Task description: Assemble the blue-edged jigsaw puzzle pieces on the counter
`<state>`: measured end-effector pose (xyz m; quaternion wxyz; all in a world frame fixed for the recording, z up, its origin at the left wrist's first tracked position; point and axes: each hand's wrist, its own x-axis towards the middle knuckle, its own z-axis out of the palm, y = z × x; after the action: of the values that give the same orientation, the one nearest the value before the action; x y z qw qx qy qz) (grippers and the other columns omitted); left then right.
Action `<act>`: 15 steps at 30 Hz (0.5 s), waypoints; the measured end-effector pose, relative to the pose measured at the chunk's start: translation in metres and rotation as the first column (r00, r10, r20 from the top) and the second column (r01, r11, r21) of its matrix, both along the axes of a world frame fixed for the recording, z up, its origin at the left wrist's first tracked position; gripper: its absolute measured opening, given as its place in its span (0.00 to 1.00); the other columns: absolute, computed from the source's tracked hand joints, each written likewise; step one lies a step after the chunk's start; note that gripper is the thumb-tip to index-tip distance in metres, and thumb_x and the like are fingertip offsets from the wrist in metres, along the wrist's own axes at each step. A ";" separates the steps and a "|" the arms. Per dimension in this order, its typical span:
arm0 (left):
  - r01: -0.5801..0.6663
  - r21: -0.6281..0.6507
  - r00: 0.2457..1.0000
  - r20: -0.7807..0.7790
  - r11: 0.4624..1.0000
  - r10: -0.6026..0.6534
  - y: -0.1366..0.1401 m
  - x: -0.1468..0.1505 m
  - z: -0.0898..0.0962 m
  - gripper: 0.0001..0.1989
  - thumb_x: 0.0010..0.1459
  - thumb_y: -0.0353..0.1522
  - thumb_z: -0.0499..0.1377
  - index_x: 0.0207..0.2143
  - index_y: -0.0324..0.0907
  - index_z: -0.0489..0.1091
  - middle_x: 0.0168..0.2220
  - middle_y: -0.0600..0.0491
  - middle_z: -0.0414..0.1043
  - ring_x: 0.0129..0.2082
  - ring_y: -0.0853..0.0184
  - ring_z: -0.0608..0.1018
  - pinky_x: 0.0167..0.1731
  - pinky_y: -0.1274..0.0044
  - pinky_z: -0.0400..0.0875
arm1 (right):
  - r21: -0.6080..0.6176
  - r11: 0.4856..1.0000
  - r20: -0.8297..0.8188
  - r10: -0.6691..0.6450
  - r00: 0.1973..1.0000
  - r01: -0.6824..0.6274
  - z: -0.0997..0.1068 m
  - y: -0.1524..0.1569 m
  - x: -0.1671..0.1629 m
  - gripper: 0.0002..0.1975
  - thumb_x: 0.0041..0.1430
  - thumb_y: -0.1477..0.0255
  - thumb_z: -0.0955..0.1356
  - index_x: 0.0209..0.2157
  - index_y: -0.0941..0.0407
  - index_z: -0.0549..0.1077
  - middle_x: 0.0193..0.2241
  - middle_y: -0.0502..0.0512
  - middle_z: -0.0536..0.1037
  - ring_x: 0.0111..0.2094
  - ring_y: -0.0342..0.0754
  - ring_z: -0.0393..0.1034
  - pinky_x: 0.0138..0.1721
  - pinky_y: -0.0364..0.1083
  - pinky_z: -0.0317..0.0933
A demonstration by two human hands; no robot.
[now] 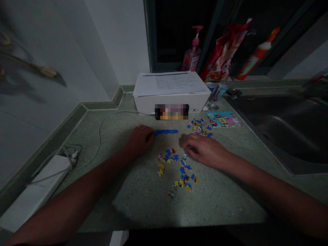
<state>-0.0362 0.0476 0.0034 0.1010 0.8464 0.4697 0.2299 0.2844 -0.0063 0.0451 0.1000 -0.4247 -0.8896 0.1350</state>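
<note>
My left hand point(139, 138) rests curled at the end of a blue puzzle strip point(166, 132) on the counter point(143, 201), fingertips touching it. Right hand point(205, 150) flat, fingers loose, beside loose pieces point(179, 167). Sink point(287, 126) right.

I am looking at a home kitchen, dimly lit. A speckled green counter point(138, 201) runs into a steel sink point(287, 126) along its right edge, and a pink pump bottle point(192, 54), a red snack bag point(225, 51) and an orange bottle point(256, 54) stand on the dark window ledge behind. A white printer point(170, 90) sits at the counter's back edge, white walls meeting at the back left corner.
</note>
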 end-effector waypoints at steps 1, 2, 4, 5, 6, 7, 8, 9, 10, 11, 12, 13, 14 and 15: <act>-0.001 0.009 1.000 -0.001 1.000 0.001 0.000 0.000 -0.001 0.13 0.70 0.32 0.55 0.47 0.51 0.80 0.47 0.48 0.84 0.51 0.53 0.82 0.57 0.53 0.78 | -0.025 0.999 0.010 0.020 1.000 -0.020 0.001 -0.001 0.000 0.11 0.68 0.78 0.67 0.46 0.52 0.79 0.46 0.58 0.83 0.48 0.56 0.81 0.49 0.56 0.73; -0.003 0.019 1.000 -0.003 1.000 0.003 0.001 0.000 -0.002 0.13 0.70 0.31 0.56 0.47 0.50 0.80 0.47 0.47 0.84 0.51 0.53 0.82 0.57 0.54 0.78 | -0.047 0.998 0.017 0.043 0.999 -0.042 0.002 -0.002 -0.001 0.11 0.67 0.79 0.68 0.46 0.52 0.79 0.47 0.58 0.83 0.48 0.56 0.81 0.49 0.55 0.73; -0.002 0.034 1.000 -0.008 0.999 0.003 0.002 -0.001 -0.005 0.12 0.68 0.30 0.58 0.46 0.48 0.80 0.46 0.47 0.85 0.50 0.54 0.83 0.56 0.56 0.79 | -0.082 0.993 0.017 0.082 0.996 -0.081 0.004 -0.004 -0.002 0.13 0.64 0.80 0.69 0.46 0.52 0.79 0.48 0.58 0.82 0.49 0.56 0.80 0.51 0.54 0.73; -0.002 0.039 1.000 -0.010 0.999 0.003 0.003 -0.001 -0.005 0.11 0.68 0.29 0.58 0.46 0.48 0.80 0.46 0.47 0.85 0.50 0.54 0.83 0.56 0.57 0.79 | -0.094 0.991 0.014 0.095 0.995 -0.093 0.005 -0.005 -0.002 0.13 0.64 0.80 0.69 0.46 0.52 0.79 0.48 0.58 0.82 0.50 0.56 0.80 0.52 0.54 0.73; -0.002 0.042 1.000 -0.011 0.999 0.003 0.003 -0.001 -0.005 0.11 0.68 0.29 0.58 0.46 0.48 0.80 0.46 0.48 0.85 0.50 0.55 0.83 0.56 0.57 0.79 | -0.105 0.990 0.011 0.100 0.995 -0.099 0.006 -0.005 -0.002 0.13 0.63 0.81 0.69 0.45 0.51 0.79 0.47 0.57 0.82 0.50 0.55 0.80 0.52 0.53 0.72; -0.002 0.043 1.000 -0.010 0.999 0.003 0.003 -0.001 -0.005 0.11 0.68 0.28 0.58 0.46 0.47 0.80 0.46 0.48 0.85 0.50 0.55 0.83 0.56 0.57 0.79 | -0.114 0.989 0.011 0.100 0.995 -0.099 0.006 -0.005 -0.002 0.12 0.63 0.81 0.70 0.43 0.52 0.79 0.47 0.57 0.82 0.50 0.55 0.80 0.52 0.53 0.72; 0.000 0.043 1.000 -0.010 0.999 0.001 0.003 -0.001 -0.005 0.11 0.69 0.28 0.58 0.46 0.47 0.80 0.46 0.48 0.85 0.50 0.55 0.83 0.56 0.57 0.79 | -0.123 0.988 0.014 0.096 0.995 -0.094 0.007 -0.005 -0.003 0.11 0.63 0.80 0.70 0.42 0.52 0.79 0.46 0.57 0.82 0.49 0.55 0.80 0.52 0.53 0.72; 0.003 0.041 1.000 -0.010 0.999 -0.002 0.002 -0.001 -0.005 0.10 0.69 0.29 0.58 0.46 0.46 0.79 0.47 0.47 0.85 0.50 0.55 0.83 0.56 0.57 0.79 | -0.130 0.988 0.021 0.087 0.996 -0.084 0.007 -0.005 -0.003 0.09 0.63 0.80 0.70 0.41 0.52 0.79 0.45 0.57 0.81 0.49 0.55 0.80 0.51 0.52 0.72; 0.006 0.039 1.000 -0.011 0.999 -0.006 0.002 -0.001 -0.004 0.11 0.70 0.29 0.58 0.47 0.46 0.79 0.47 0.47 0.85 0.51 0.55 0.83 0.57 0.56 0.78 | -0.130 0.989 0.032 0.071 0.997 -0.066 0.006 -0.004 -0.003 0.08 0.63 0.79 0.71 0.41 0.52 0.78 0.45 0.57 0.81 0.48 0.55 0.80 0.50 0.52 0.72; 0.009 0.037 1.000 -0.011 0.999 -0.008 0.002 -0.001 -0.004 0.11 0.70 0.29 0.57 0.47 0.46 0.79 0.48 0.47 0.85 0.51 0.55 0.82 0.57 0.56 0.78 | -0.126 0.991 0.047 0.047 0.998 -0.041 0.005 -0.004 -0.003 0.06 0.64 0.78 0.71 0.40 0.53 0.78 0.44 0.58 0.81 0.47 0.55 0.80 0.48 0.52 0.71; 0.009 0.036 1.000 -0.008 0.999 -0.009 0.001 -0.001 -0.003 0.11 0.70 0.29 0.57 0.47 0.47 0.79 0.48 0.47 0.85 0.51 0.55 0.82 0.57 0.55 0.78 | -0.118 0.993 0.062 0.019 0.998 -0.011 0.004 -0.003 -0.003 0.04 0.64 0.76 0.72 0.40 0.53 0.78 0.44 0.58 0.81 0.46 0.55 0.80 0.46 0.52 0.71; 0.007 0.034 1.000 -0.005 0.999 -0.006 0.001 0.000 -0.003 0.11 0.70 0.30 0.57 0.47 0.48 0.79 0.48 0.48 0.85 0.51 0.54 0.82 0.57 0.55 0.78 | -0.107 0.994 0.078 -0.012 0.997 0.020 0.003 -0.003 -0.004 0.03 0.65 0.75 0.72 0.39 0.53 0.78 0.43 0.59 0.81 0.44 0.55 0.79 0.44 0.52 0.71; 0.003 0.032 1.000 -0.001 0.999 -0.003 0.000 0.000 -0.002 0.12 0.70 0.30 0.56 0.47 0.49 0.79 0.48 0.48 0.85 0.51 0.54 0.82 0.57 0.54 0.79 | -0.096 0.994 0.092 -0.039 0.995 0.048 0.001 -0.002 -0.004 0.01 0.66 0.73 0.72 0.39 0.53 0.77 0.43 0.59 0.80 0.43 0.55 0.79 0.43 0.53 0.70; -0.001 0.028 1.000 0.002 1.000 0.001 0.000 0.000 -0.001 0.12 0.71 0.30 0.56 0.47 0.50 0.80 0.48 0.48 0.85 0.51 0.54 0.82 0.57 0.53 0.79 | -0.088 0.994 0.104 -0.057 0.993 0.067 0.000 -0.002 -0.005 0.01 0.66 0.71 0.72 0.38 0.53 0.77 0.42 0.59 0.80 0.42 0.55 0.79 0.41 0.53 0.70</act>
<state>-0.0362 0.0477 0.0019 0.0898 0.8472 0.4667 0.2374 0.2797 -0.0080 0.0448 0.0396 -0.4625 -0.8728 0.1507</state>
